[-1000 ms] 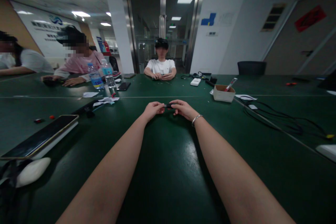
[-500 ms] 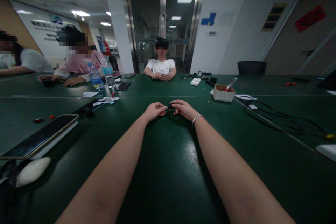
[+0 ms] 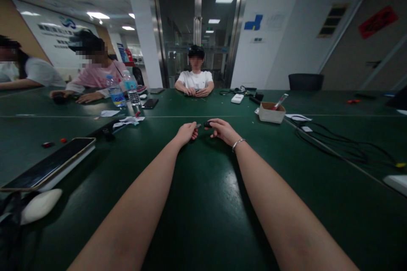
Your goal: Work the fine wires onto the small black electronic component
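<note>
Over the middle of the dark green table [image 3: 203,203], my two hands are close together with a small gap between them. My left hand [image 3: 187,133] is closed in a pinch on a small greyish, flat piece [image 3: 198,126] that sticks out to the right past the thumb. Between the thumb and fingers of my right hand [image 3: 223,130], which wears a silver bracelet, is a small black object [image 3: 207,124]. The two pieces are apart, and both are too small for me to tell their kind.
At left lie a phone [image 3: 52,163] on a white box, a white rounded object [image 3: 41,206] and crumpled paper [image 3: 129,121]. Water bottles [image 3: 116,93] stand farther back. At right are a small box [image 3: 271,113] and black cables [image 3: 333,139]. People sit across and at left.
My left hand has drawn slightly left, and the grey piece has come away from the black object. My right hand has stayed nearly in place.
</note>
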